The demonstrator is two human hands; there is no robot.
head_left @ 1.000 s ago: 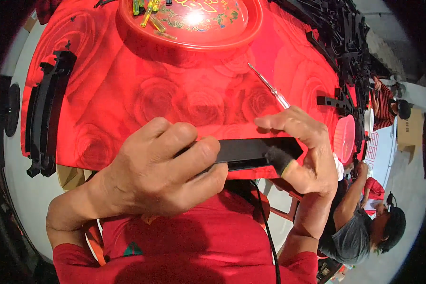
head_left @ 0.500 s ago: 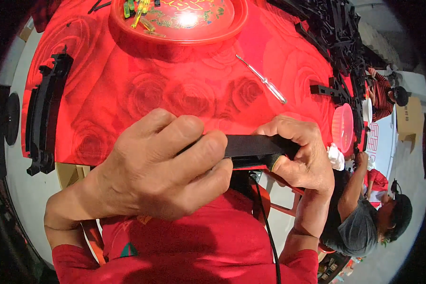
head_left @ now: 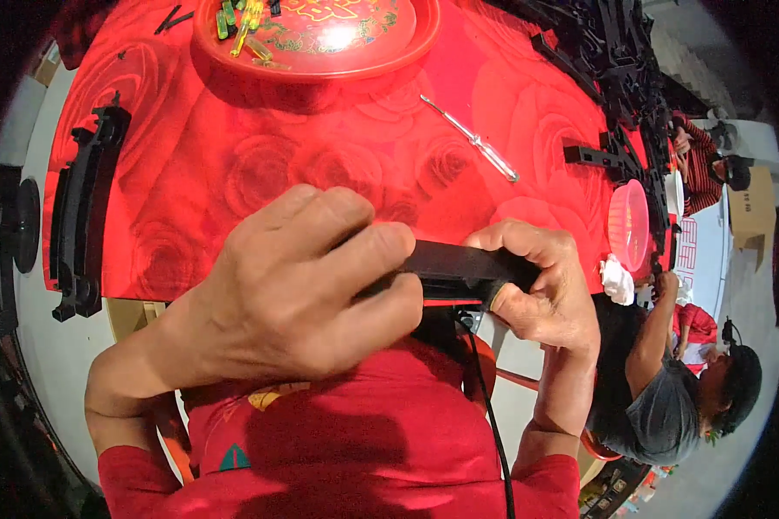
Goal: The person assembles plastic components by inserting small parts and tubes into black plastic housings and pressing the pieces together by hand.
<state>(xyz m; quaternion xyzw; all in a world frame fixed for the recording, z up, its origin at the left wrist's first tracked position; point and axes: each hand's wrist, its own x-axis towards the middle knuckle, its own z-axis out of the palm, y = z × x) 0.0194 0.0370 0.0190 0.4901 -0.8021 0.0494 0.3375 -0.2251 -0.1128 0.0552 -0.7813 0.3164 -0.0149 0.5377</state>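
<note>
A long black plastic part (head_left: 446, 262) is held level between my two hands, over the near edge of the table. My left hand (head_left: 299, 285) wraps its left end with curled fingers, hiding most of that end. At the other end my right hand (head_left: 537, 281) grips it between fingers and thumb; a dark covering is on the thumb's tip. Beyond my hands, a screwdriver with a clear handle (head_left: 492, 158) lies on the red patterned tablecloth (head_left: 337, 130). Two or more similar black parts (head_left: 91, 208) lie along the table's left edge.
A red round tray (head_left: 320, 73) with green and yellow screwdriver handles stands at the far side. Black parts pile up (head_left: 623, 78) at the far right, near a pink basket (head_left: 629, 225) and a white crumpled cloth (head_left: 616, 281). Another person (head_left: 666, 406) sits at the right.
My left hand's fingers have shifted slightly on the black part, and its lower fingers are curled differently. Both hands still hold it. The view has moved a little.
</note>
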